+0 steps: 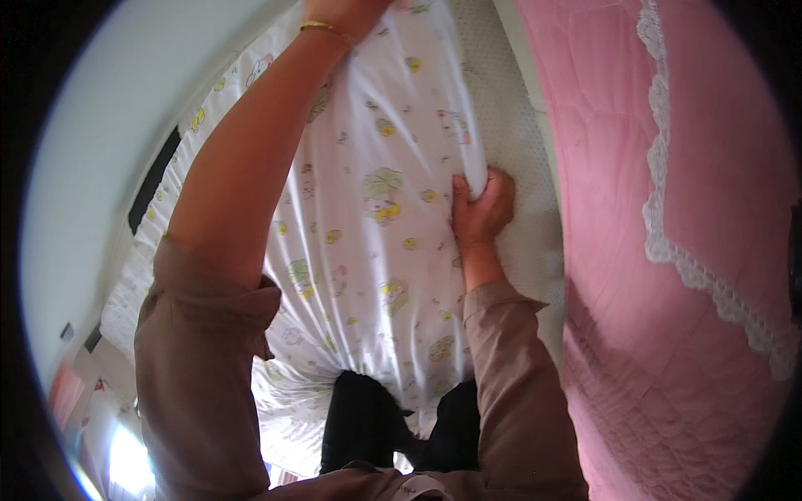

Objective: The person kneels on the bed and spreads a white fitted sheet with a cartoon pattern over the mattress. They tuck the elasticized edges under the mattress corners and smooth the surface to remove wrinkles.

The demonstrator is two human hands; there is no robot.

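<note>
A white bed sheet with a cartoon print (382, 244) lies in taut folds before me, with my knees on its near part. My right hand (485, 203) grips the sheet's right edge, thumb on top, over the pale dotted mattress (501, 119). Further off, at the top rim of the view, my left hand (351, 12) is over the sheet; a thin bracelet is on that wrist. The picture cuts off its fingers, so what they do is hidden.
A pink quilted bedspread (608, 188) with white lace trim (658, 163) covers the surface along the right. The pale wall (94, 163) runs along the left, beside the sheet's gathered edge. A bright light shows at lower left.
</note>
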